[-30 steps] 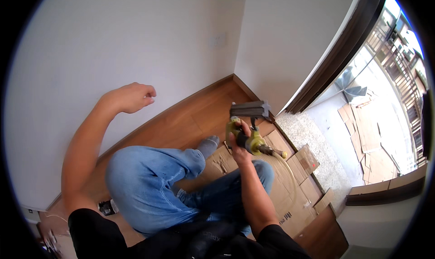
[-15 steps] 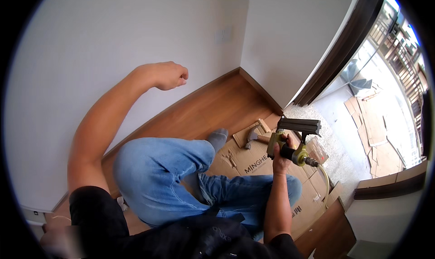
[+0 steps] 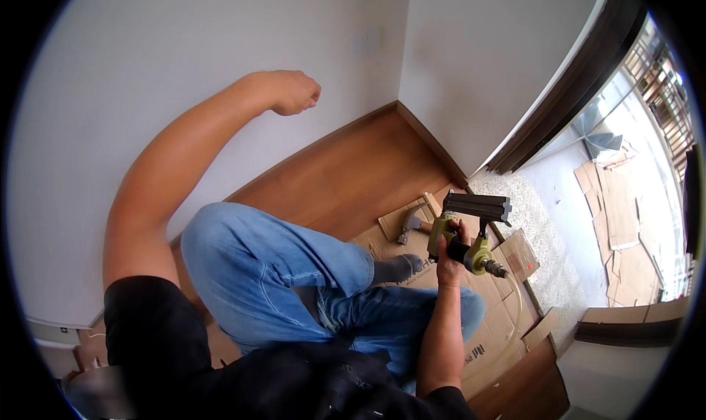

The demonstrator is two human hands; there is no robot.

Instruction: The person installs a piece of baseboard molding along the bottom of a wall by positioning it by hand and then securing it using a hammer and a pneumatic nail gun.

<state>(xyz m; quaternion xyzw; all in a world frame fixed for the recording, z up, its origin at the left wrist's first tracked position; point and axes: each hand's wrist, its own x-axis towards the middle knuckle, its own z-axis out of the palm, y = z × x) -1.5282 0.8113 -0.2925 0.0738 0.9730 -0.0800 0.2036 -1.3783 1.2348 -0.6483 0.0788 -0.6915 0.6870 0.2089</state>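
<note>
Right hand (image 3: 450, 267) holds the nail gun (image 3: 478, 257) over the cardboard (image 3: 487, 326), grip clamped around it; left hand (image 3: 294, 93) hovers near the wall (image 3: 184, 45), its grip curled together.

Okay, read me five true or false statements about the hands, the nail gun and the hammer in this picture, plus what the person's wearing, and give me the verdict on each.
1. The right hand grips the nail gun. True.
2. No hose is attached to the nail gun. False: a pale hose runs from its end fitting.
3. The hammer lies on cardboard. True.
4. The person wears shorts. False: blue jeans.
5. The left hand is raised, fingers curled. True.
</note>
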